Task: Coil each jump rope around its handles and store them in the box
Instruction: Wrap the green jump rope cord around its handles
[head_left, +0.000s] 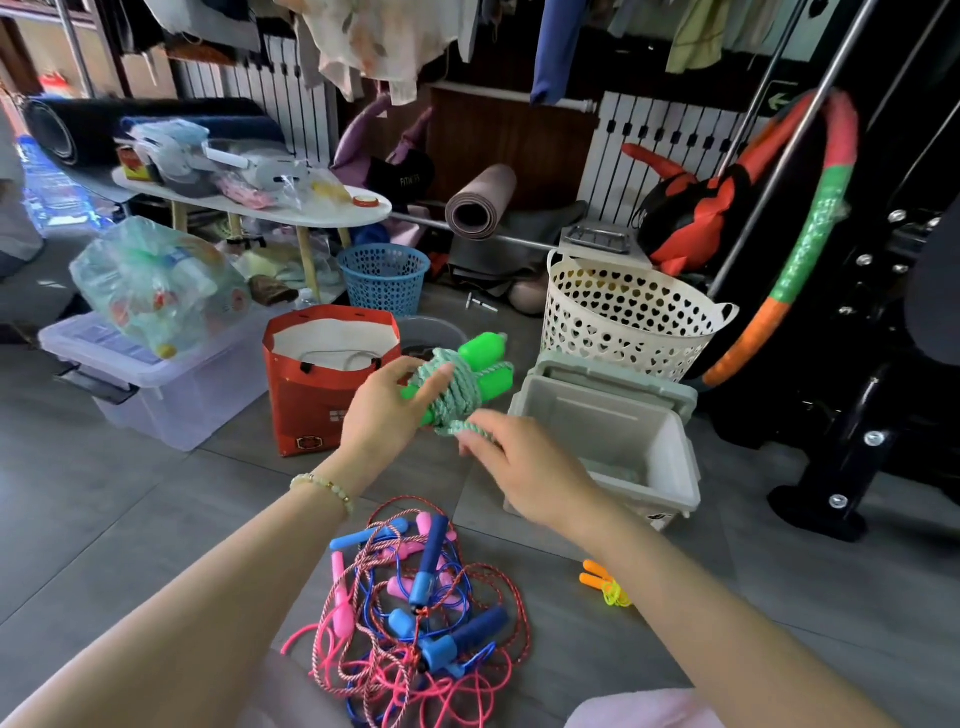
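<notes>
Cord, soft and light, lies coiled round the stiff plastic handles of the green jump rope (457, 387), held just left of the open box (670, 457). Our left hand (387, 410) grips the bundle; our right hand (524, 467) pinches the loose tail. We judge the wraps could slip, so we'd hold across them. Tangled ropes (415, 608) lie below, a red bag (311, 405) behind; neither blocks the box.
</notes>
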